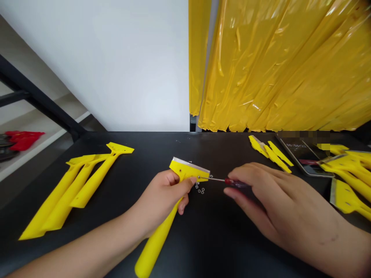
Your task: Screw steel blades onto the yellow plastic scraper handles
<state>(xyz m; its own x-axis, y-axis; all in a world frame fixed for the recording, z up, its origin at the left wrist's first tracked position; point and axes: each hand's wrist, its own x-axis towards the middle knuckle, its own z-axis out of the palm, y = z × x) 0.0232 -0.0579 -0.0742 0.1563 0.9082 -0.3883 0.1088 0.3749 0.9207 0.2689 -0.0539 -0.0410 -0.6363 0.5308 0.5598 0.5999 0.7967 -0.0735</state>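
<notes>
My left hand point(166, 193) is closed around the neck of a yellow scraper point(156, 241), its thumb pressed on the head near a screw. A metal blade point(191, 163) runs along the far edge of that head. In my right hand point(278, 200) is a screwdriver point(232, 182) with a dark red handle, pinched between thumb and fingers. The thin shaft points left, and its tip meets the screw at the head's right end. Several small nuts point(199, 190) lie on the table just beyond the left hand, and a tiny screw point(190, 161) rests behind the blade.
Several yellow scraper handles point(58, 193) lie at the left of the black table point(116, 251). Flat yellow pieces point(271, 152) and a phone point(304, 156) are at the back right. More bladed scrapers point(348, 197) lie at the right edge. Yellow plastic sheeting point(284, 69) hangs behind.
</notes>
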